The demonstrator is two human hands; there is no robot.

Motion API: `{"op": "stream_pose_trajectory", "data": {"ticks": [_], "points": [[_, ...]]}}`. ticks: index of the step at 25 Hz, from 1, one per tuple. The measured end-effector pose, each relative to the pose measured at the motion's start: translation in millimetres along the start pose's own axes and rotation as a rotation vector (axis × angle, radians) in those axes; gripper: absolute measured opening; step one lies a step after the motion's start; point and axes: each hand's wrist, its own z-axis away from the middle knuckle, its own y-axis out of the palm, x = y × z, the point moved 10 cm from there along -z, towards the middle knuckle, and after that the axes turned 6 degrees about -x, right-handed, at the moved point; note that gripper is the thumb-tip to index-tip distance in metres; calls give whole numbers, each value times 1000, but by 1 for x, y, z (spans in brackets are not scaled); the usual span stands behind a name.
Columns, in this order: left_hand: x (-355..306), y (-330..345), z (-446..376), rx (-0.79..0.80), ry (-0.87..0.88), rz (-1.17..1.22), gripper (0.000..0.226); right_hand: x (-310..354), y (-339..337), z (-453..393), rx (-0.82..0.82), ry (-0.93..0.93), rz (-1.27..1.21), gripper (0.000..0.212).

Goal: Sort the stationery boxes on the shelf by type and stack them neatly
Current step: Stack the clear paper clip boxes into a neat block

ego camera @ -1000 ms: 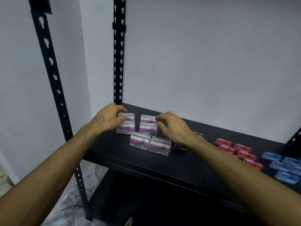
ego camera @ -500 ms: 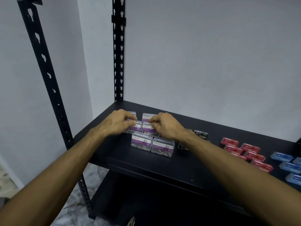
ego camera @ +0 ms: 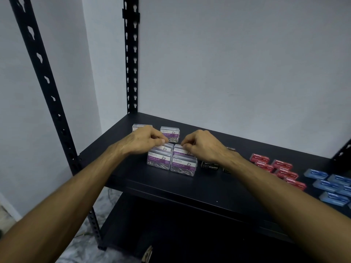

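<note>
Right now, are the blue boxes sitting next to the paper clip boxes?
No, the blue boxes lie at the shelf's far right, with black and red boxes between them and the paper clip boxes.

Rear-left paper-clip box [ego camera: 139,127] half behind left hand [ego camera: 143,138] (label cut)

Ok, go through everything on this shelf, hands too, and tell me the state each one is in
Left hand: fingers curled, pinching a paper clip box.
Right hand: fingers curled, pinching another paper clip box.
Front paper clip boxes: closed, side by side, touching.
Back paper clip boxes: closed, set apart behind.
Black staple boxes: closed, lying flat.
Red staple boxes: closed, loosely scattered.
Blue staple boxes: closed, loosely scattered.
</note>
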Motion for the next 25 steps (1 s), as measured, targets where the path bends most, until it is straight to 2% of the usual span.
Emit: {"op": "stream_pose_trajectory", "data": {"ticks": [8, 11, 12, 15, 17, 19, 25], "points": [[-9, 3, 6, 45, 31, -24, 22, -1, -2, 9, 3, -3, 25, 22], [-12, -1, 11, 33, 28, -44, 31, 1, -4, 10, -8, -17, 54, 23], [-11, -4, 12, 42, 12, -52, 40, 2, -4, 10, -2, -18, 60, 30], [-8, 0, 19, 185, -26, -79, 75, 0, 6, 15, 114, -32, 124, 70], [-11, 11, 24, 287, -7, -127, 83, 1, 15, 18, 174, -68, 250, 83], [-14, 18, 23, 305, -2, -173, 82, 3, 20, 18, 177, -100, 318, 81], [-16, 17, 17, 237, 32, -159, 64, 2, 22, 12, 137, -137, 311, 74]]}}
